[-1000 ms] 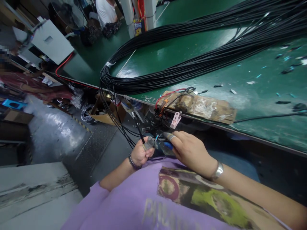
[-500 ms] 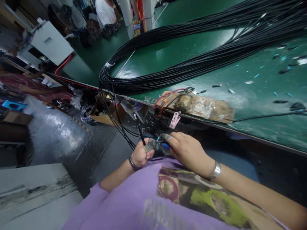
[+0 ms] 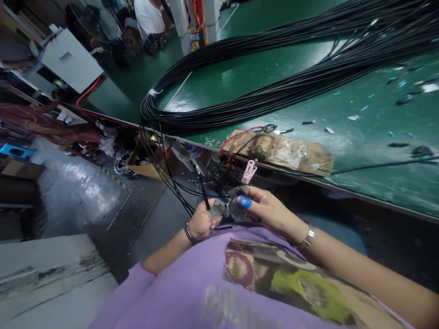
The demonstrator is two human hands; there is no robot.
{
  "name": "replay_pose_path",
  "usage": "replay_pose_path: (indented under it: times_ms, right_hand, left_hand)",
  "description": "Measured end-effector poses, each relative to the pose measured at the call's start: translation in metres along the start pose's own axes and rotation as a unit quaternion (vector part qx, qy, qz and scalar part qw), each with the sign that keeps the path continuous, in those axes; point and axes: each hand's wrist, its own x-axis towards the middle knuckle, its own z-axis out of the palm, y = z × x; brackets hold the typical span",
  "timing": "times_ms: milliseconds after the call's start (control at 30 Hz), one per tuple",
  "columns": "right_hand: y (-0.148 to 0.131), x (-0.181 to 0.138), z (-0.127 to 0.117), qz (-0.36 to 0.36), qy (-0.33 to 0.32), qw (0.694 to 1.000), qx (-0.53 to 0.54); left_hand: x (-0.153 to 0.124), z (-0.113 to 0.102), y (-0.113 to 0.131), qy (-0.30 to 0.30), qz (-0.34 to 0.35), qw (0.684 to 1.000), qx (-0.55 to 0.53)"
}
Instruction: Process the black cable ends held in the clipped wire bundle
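My left hand (image 3: 203, 220) is closed in a fist around a thin black cable (image 3: 203, 190) that rises from it toward the bench edge; its thumb wears a grey finger cover. My right hand (image 3: 270, 211) is curled just to the right, fingertips pinching at the cable's end, where small blue and light wire ends (image 3: 227, 202) show. One right fingertip wears a blue cover, another a grey one. Both hands meet close in front of my purple shirt, below the bench edge.
A thick bundle of black cables (image 3: 260, 98) loops across the green bench (image 3: 360, 141). A taped cardboard pad (image 3: 291, 153) with red and black wires and a pink clip (image 3: 249, 172) sits at the edge. Another person sits far back. Boxes and clutter lie below left.
My right hand has turned palm-up and shifted slightly upward, so the blue fingertip cover now faces me. My left hand keeps its grip on the cable in nearly the same place.
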Motion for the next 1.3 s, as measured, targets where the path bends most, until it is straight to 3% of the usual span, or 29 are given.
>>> replay_pose_path:
  times_ms: [100,233,333,400,467,533,633,800,933,1033,1100,1200,1300]
  right_hand:
    - [0.001,0.001,0.003,0.057,-0.026,0.995,0.082]
    - [0.007,0.003,0.005,0.062,-0.047,0.992,0.095]
    - [0.012,0.004,0.004,0.010,-0.009,0.999,0.029]
    - [0.012,0.002,0.002,-0.063,0.041,0.993,-0.089]
    - [0.011,-0.003,-0.002,-0.145,0.063,0.956,-0.249]
    - [0.009,-0.008,-0.005,-0.205,0.055,0.896,-0.389]
    - [0.007,-0.014,-0.006,-0.251,0.042,0.824,-0.506]
    - [0.005,-0.014,-0.005,-0.255,0.028,0.764,-0.592]
    - [0.004,-0.013,-0.004,-0.261,0.023,0.741,-0.618]
    - [0.005,-0.012,-0.004,-0.244,0.016,0.771,-0.588]
    - [0.007,-0.010,-0.006,-0.211,0.003,0.833,-0.511]
    - [0.009,-0.007,-0.007,-0.125,0.001,0.948,-0.292]
    - [0.008,-0.005,-0.006,-0.035,0.010,0.997,-0.067]
  left_hand:
    - [-0.001,0.001,0.000,-0.009,-0.017,1.000,-0.002]
    - [-0.001,0.002,0.003,-0.038,-0.056,0.998,-0.014]
    - [-0.002,0.003,0.005,-0.024,-0.051,0.998,-0.016]
    - [-0.003,0.004,0.005,0.000,-0.018,1.000,-0.002]
    - [-0.004,0.004,0.005,0.018,0.012,0.999,0.024]
    - [-0.005,0.004,0.004,0.028,0.030,0.998,0.055]
    - [-0.007,0.003,0.003,0.041,0.039,0.995,0.088]
    - [-0.008,0.005,0.005,0.044,0.033,0.995,0.087]
    - [-0.008,0.005,0.006,0.044,0.029,0.994,0.093]
    - [-0.007,0.004,0.005,0.044,0.024,0.993,0.105]
    - [-0.007,0.004,0.004,0.042,0.025,0.993,0.108]
    - [-0.005,0.004,0.004,0.033,0.016,0.996,0.085]
    - [-0.003,0.004,0.006,0.003,-0.020,0.999,0.038]
